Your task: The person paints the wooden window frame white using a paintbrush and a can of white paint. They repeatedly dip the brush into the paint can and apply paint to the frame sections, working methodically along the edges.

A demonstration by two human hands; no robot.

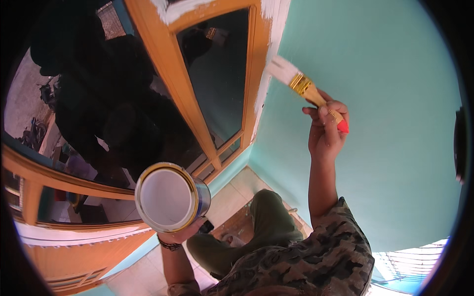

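Observation:
My right hand (329, 122) grips the wooden handle of a flat paintbrush (309, 90) with a brass-coloured ferrule and a red handle end. Its bristles, loaded with white paint, are at the white-painted edge strip (263, 92) of a wooden window frame (202, 122); whether they touch it I cannot tell. Lower left, my left hand (185, 231) holds an open metal paint can (168, 199) from beneath, its mouth turned towards me. Pale paint shows inside the gold-coloured rim. White paint also covers part of the frame's upper rail (181, 13).
Dark window panes (218, 74) reflect the brush and a figure. A pale green wall (370, 111) rises close on the right. Below are floor tiles (237, 185) and a brown board-like surface (240, 220) around my bent leg. A barred opening (414, 262) is at lower right.

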